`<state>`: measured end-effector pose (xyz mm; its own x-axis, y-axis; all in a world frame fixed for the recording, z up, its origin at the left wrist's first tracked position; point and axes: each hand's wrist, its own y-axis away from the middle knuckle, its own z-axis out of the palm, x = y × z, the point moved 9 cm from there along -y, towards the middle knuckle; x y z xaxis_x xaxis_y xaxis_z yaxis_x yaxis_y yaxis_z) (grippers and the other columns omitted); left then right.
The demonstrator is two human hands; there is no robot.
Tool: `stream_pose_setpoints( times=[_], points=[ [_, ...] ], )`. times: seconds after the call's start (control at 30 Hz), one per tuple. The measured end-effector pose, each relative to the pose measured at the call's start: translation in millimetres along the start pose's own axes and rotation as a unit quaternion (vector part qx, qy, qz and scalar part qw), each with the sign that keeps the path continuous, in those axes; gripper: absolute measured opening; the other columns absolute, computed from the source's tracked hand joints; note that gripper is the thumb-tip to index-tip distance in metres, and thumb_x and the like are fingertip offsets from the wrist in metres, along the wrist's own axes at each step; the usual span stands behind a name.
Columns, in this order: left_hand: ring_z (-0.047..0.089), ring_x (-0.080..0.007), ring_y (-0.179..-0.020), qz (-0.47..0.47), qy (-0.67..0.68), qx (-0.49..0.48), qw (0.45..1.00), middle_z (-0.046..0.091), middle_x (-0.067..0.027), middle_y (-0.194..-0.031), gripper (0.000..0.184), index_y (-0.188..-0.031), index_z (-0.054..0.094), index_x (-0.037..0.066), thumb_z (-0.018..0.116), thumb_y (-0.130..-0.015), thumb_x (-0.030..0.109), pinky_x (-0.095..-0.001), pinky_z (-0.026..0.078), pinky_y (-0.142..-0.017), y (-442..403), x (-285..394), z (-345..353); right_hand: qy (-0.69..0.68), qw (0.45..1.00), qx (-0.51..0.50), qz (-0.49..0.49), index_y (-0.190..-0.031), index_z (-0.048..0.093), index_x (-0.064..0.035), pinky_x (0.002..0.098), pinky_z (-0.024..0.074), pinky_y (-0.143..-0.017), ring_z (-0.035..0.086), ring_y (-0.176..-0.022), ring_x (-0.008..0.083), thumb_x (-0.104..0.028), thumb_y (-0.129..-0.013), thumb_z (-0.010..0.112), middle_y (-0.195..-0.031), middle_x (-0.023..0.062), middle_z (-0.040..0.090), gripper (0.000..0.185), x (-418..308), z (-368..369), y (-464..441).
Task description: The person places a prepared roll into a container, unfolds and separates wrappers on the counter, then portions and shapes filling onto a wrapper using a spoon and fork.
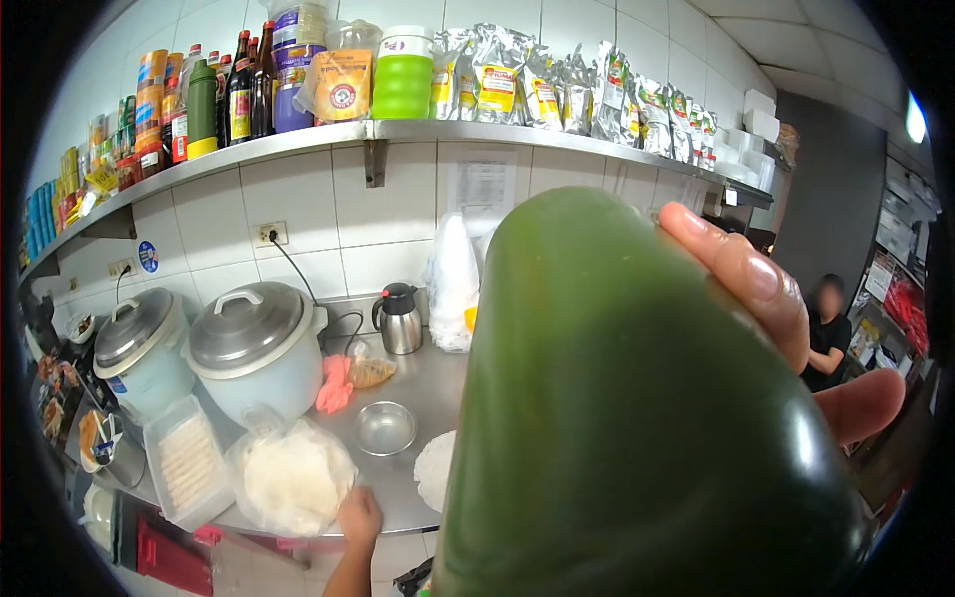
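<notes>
Plainly, a smooth, glossy green cylinder (637,398) is gripped by the curved fingers of the right hand (781,308), close to the camera. The left hand (360,514) is curled at the edge of a crinkled clear bag (295,478) of pale, flat rounds; whether it is pinched cannot be told. Beyond, a round metal bowl (386,429) and a steel-bodied jug (402,323) are carried by the smooth metal counter (428,388).

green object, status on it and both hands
Right hand gripping green object, close to camera. Left hand at edge of counter, beside filled plastic bag. Green object blocks much of view.
</notes>
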<state>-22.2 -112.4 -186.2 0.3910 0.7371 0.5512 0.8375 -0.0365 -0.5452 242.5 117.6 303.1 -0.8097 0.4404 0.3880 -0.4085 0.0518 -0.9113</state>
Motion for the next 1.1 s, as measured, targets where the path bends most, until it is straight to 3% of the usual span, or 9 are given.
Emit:
stream_pose_setpoints(
  times=[0.33,0.67,0.77,0.83,0.9,0.97,1.03,1.1],
  points=[
    [0.062,-0.0406,-0.073,-0.003,0.003,-0.012,1.0,0.064,-0.0188,-0.078,0.008,-0.087,0.062,0.008,0.056,-0.088,0.013,-0.0521,0.046,-0.065,2,-5,5,0.012,0.999,-0.026,0.044,-0.153,0.005,-0.0069,0.041,0.0457,-0.099,0.058,-0.113,0.03,-0.016,-0.07,0.087,-0.131,0.0215,0.051,0.117,7,-3,8],
    [0.061,-0.0411,-0.073,-0.022,-0.026,-0.052,0.998,0.064,-0.0187,-0.077,0.007,-0.092,0.061,0.01,0.058,-0.09,0.016,-0.0523,0.046,-0.065,7,-20,18,0.035,0.959,-0.114,0.256,-0.153,0.006,-0.0064,0.0415,0.0449,-0.101,0.058,-0.117,0.0304,-0.016,-0.068,0.089,-0.134,0.0214,0.05,0.118,71,2,84],
    [0.063,-0.0386,-0.076,-0.012,0.007,-0.03,0.999,0.067,-0.0158,-0.082,0.01,-0.097,0.063,0.01,0.06,-0.089,0.013,-0.0496,0.048,-0.069,1,-4,4,0.047,0.923,-0.126,0.359,-0.153,0.007,-0.0062,0.0416,0.0447,-0.102,0.058,-0.118,0.0305,-0.016,-0.068,0.089,-0.135,0.0214,0.05,0.119,107,-8,135],
    [0.063,-0.0374,-0.076,-0.015,-0.016,-0.035,0.999,0.067,-0.0149,-0.083,0.01,-0.098,0.064,0.01,0.06,-0.089,0.012,-0.0484,0.049,-0.069,-1,0,1,0.07,0.894,-0.14,0.42,-0.153,0.008,-0.0057,0.0432,0.044,-0.104,0.055,-0.121,0.0296,-0.018,-0.059,0.094,-0.138,0.0194,0.045,0.128,141,-13,182],
    [0.064,-0.0365,-0.076,-0.022,-0.004,-0.046,0.999,0.067,-0.0146,-0.084,0.011,-0.099,0.063,0.011,0.06,-0.088,0.011,-0.0472,0.049,-0.068,-2,-2,3,0.02,0.808,-0.095,0.582,-0.152,0.009,-0.0032,0.0414,0.0465,-0.101,0.055,-0.12,0.0277,-0.017,-0.061,0.093,-0.135,0.0181,0.048,0.124,159,-4,244],
    [0.064,-0.0351,-0.075,-0.03,-0.011,-0.047,0.998,0.067,-0.0136,-0.084,0.011,-0.099,0.063,0.011,0.061,-0.088,0.011,-0.0461,0.049,-0.068,-1,-3,2,0.031,0.746,-0.141,0.65,-0.15,0.013,-0.0023,0.0404,0.0466,-0.1,0.056,-0.116,0.0265,-0.014,-0.065,0.09,-0.132,0.0173,0.048,0.116,181,-15,340],
    [0.064,-0.0311,-0.072,-0.009,-0.019,-0.038,0.999,0.067,-0.011,-0.082,0.008,-0.097,0.064,0.01,0.061,-0.09,0.012,-0.0428,0.05,-0.066,-2,1,1,-0.04,0.658,-0.097,0.746,-0.147,0.019,0.0,0.0391,0.0449,-0.101,0.055,-0.116,0.0262,-0.012,-0.065,0.089,-0.132,0.0173,0.048,0.109,183,-3,416],
    [0.064,-0.0312,-0.07,-0.005,-0.031,-0.025,0.999,0.067,-0.0114,-0.081,0.007,-0.096,0.063,0.01,0.061,-0.09,0.011,-0.0425,0.049,-0.065,-2,-1,0,-0.037,0.643,-0.112,0.757,-0.146,0.021,0.0008,0.0384,0.0442,-0.102,0.053,-0.119,0.0267,-0.012,-0.064,0.089,-0.132,0.0178,0.048,0.108,193,2,485]
  ],
)
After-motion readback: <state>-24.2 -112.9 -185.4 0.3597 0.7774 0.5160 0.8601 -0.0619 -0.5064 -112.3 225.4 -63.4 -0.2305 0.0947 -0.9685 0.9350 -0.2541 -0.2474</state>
